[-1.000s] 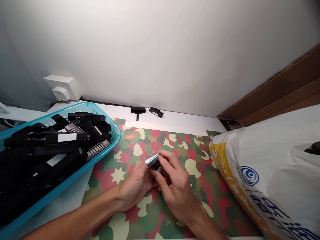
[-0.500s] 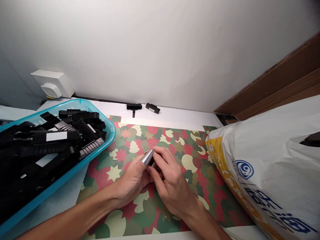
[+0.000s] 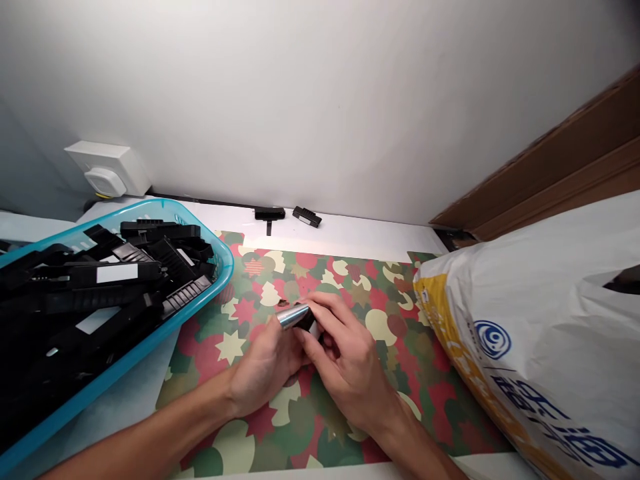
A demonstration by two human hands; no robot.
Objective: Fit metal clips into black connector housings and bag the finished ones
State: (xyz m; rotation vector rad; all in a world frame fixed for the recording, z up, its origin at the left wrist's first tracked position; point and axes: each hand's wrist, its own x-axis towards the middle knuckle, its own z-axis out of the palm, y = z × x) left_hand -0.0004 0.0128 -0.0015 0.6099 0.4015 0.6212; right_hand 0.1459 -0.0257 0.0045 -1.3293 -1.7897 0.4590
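Observation:
Both hands meet over a red, green and cream patterned mat (image 3: 350, 427). My left hand (image 3: 265, 363) is closed, its thumb wearing a silver metal thimble-like cap (image 3: 291, 316). My right hand (image 3: 345, 360) is closed too, fingers pinching a small black part (image 3: 310, 325) held between both hands; most of that part is hidden by the fingers.
A turquoise basket (image 3: 200, 303) heaped with several black plastic parts sits at the left. A white printed sack (image 3: 540, 333) lies at the right. Two small black pieces (image 3: 287, 215) rest by the white wall, near a wall socket (image 3: 107, 170). A brown wooden frame (image 3: 550, 173) runs at the right.
The metal-capped thumb has tipped from pointing up to lying more level against the black part. Both hands stay together at the same spot.

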